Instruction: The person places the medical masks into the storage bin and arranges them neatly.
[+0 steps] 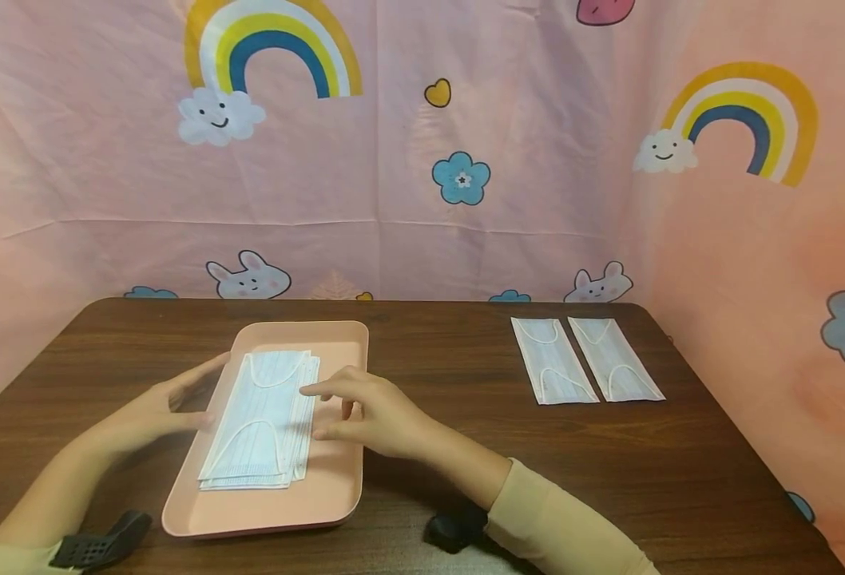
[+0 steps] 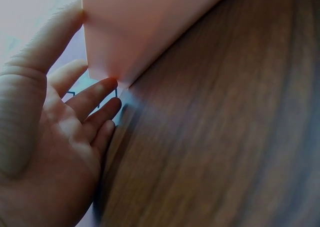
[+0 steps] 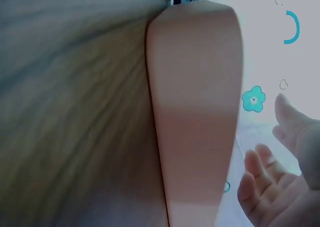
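Observation:
A pink tray (image 1: pixel 336 339) lies on the dark wooden table (image 1: pixel 437 359) and holds a stack of pale blue face masks (image 1: pixel 264 419). My left hand (image 1: pixel 167 403) is at the tray's left edge with straight fingers beside the stack. In the left wrist view my left hand (image 2: pixel 55 137) is open, fingertips (image 2: pixel 107 84) at the tray's outer wall (image 2: pixel 135 32). My right hand (image 1: pixel 365 411) hovers over the tray's right side, fingers (image 1: pixel 322 390) reaching to the stack's right edge. The right wrist view shows that hand (image 3: pixel 280 182) open beside the tray's wall (image 3: pixel 195 117).
Two more face masks (image 1: pixel 553 361) (image 1: pixel 614 359) lie flat side by side at the table's far right. A pink cloth with rainbows and bunnies (image 1: pixel 422 144) hangs behind and to the right. Wrist camera mounts (image 1: pixel 99 543) (image 1: pixel 454 527) show near the table's front edge.

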The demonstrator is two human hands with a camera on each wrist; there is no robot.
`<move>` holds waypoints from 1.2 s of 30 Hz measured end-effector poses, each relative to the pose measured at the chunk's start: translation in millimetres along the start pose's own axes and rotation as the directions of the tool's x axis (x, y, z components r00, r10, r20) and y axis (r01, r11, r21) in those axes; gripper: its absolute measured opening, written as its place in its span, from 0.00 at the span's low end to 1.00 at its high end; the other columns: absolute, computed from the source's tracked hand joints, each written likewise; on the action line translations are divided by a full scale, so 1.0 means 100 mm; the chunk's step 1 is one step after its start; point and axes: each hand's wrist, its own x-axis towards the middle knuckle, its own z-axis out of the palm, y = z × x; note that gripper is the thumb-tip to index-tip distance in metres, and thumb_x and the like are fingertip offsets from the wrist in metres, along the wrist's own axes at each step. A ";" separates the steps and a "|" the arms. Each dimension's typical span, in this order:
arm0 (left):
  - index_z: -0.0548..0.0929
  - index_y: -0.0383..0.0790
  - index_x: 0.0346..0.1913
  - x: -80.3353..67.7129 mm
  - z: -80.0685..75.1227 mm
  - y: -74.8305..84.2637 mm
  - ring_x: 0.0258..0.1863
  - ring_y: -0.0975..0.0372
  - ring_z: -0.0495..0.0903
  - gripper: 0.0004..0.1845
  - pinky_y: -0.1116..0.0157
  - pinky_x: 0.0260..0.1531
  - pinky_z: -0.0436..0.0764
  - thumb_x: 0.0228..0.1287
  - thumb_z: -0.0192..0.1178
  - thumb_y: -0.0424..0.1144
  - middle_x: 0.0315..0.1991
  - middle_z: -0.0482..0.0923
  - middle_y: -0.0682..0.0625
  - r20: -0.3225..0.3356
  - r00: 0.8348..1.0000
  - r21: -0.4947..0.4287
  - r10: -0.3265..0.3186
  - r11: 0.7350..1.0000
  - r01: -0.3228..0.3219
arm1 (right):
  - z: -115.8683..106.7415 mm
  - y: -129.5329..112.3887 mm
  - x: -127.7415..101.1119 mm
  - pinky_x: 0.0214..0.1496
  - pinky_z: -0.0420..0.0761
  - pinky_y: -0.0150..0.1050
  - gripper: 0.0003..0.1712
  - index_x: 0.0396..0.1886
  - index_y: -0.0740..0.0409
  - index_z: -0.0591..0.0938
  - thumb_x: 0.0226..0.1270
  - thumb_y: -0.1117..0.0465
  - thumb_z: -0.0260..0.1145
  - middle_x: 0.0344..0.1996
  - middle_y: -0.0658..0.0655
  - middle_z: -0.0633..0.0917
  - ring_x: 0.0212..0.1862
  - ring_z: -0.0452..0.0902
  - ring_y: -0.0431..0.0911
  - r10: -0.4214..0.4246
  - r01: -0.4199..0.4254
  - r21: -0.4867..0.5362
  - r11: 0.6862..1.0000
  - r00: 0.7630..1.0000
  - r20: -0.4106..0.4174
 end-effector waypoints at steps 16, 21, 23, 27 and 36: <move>0.52 0.49 0.76 -0.01 0.01 0.03 0.64 0.76 0.52 0.45 0.42 0.62 0.54 0.59 0.63 0.30 0.73 0.47 0.34 -0.001 0.999 -0.039 -0.040 0.998 0.040 | -0.50 0.30 -0.39 0.51 0.77 0.41 0.26 0.60 0.57 0.78 0.61 0.64 0.70 0.50 0.56 0.78 0.48 0.75 0.51 -0.011 0.008 0.069 0.998 0.999 0.042; 0.52 0.49 0.76 -0.01 0.01 0.03 0.71 0.60 0.48 0.45 0.29 0.54 0.48 0.58 0.63 0.31 0.73 0.46 0.35 -0.005 0.998 -0.036 -0.058 0.998 0.058 | -0.66 0.40 -0.53 0.53 0.75 0.48 0.25 0.61 0.57 0.77 0.63 0.63 0.68 0.52 0.55 0.77 0.51 0.73 0.55 0.030 -0.035 0.088 0.996 0.998 0.056; 0.52 0.49 0.76 -0.01 0.01 0.03 0.72 0.49 0.46 0.45 0.29 0.54 0.48 0.58 0.63 0.31 0.73 0.46 0.35 -0.007 0.998 -0.033 -0.062 0.998 0.062 | -0.72 0.44 -0.57 0.54 0.74 0.50 0.25 0.61 0.57 0.77 0.64 0.64 0.67 0.52 0.55 0.77 0.52 0.73 0.55 0.042 -0.047 0.084 0.995 0.998 0.055; 0.52 0.48 0.76 -0.02 0.01 0.04 0.69 0.35 0.41 0.45 0.27 0.53 0.46 0.58 0.63 0.31 0.73 0.45 0.33 -0.007 0.998 -0.049 -0.067 0.997 0.067 | -0.86 0.51 -0.65 0.55 0.73 0.53 0.24 0.61 0.56 0.78 0.64 0.65 0.66 0.53 0.55 0.77 0.54 0.72 0.56 0.059 -0.062 0.065 0.996 0.997 0.048; 0.53 0.50 0.76 0.00 0.01 -0.02 0.70 0.65 0.50 0.44 0.29 0.54 0.50 0.59 0.63 0.32 0.73 0.48 0.35 -0.010 0.998 -0.016 -0.061 0.998 0.061 | -1.26 0.73 -0.79 0.51 0.72 0.57 0.23 0.61 0.57 0.78 0.65 0.67 0.65 0.50 0.50 0.78 0.51 0.72 0.48 0.085 -0.085 0.019 0.996 0.996 -0.003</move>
